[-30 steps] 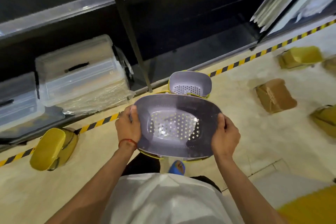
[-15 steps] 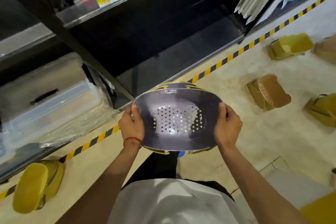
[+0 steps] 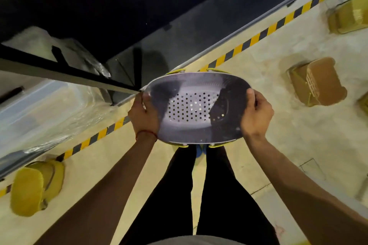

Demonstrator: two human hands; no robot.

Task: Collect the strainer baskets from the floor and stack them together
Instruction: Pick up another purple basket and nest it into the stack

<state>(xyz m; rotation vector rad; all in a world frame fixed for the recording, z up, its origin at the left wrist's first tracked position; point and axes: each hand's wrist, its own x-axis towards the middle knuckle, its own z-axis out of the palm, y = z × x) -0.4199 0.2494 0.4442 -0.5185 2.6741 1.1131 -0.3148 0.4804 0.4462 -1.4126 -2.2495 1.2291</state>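
Note:
I hold a grey strainer basket (image 3: 196,108) with a perforated bottom in front of me, above my legs. Yellow-green handles show at its far and near rims. My left hand (image 3: 144,114) grips its left rim and my right hand (image 3: 256,114) grips its right rim. Other baskets lie overturned on the floor: a yellow one (image 3: 32,188) at lower left, a brown one (image 3: 316,81) at right, and a yellow one (image 3: 349,16) at upper right. A second grey basket seen earlier on the floor is hidden now.
A dark shelving unit (image 3: 119,6) runs along the left and top, with clear plastic storage boxes (image 3: 39,95) wrapped in film on its bottom shelf. Yellow-black hazard tape (image 3: 258,36) marks the floor along the shelf. Another basket's edge (image 3: 364,103) shows at far right.
I have stood up and the held basket has risen. The second grey basket that stood on the floor beyond it is out of sight now, hidden under the held one.

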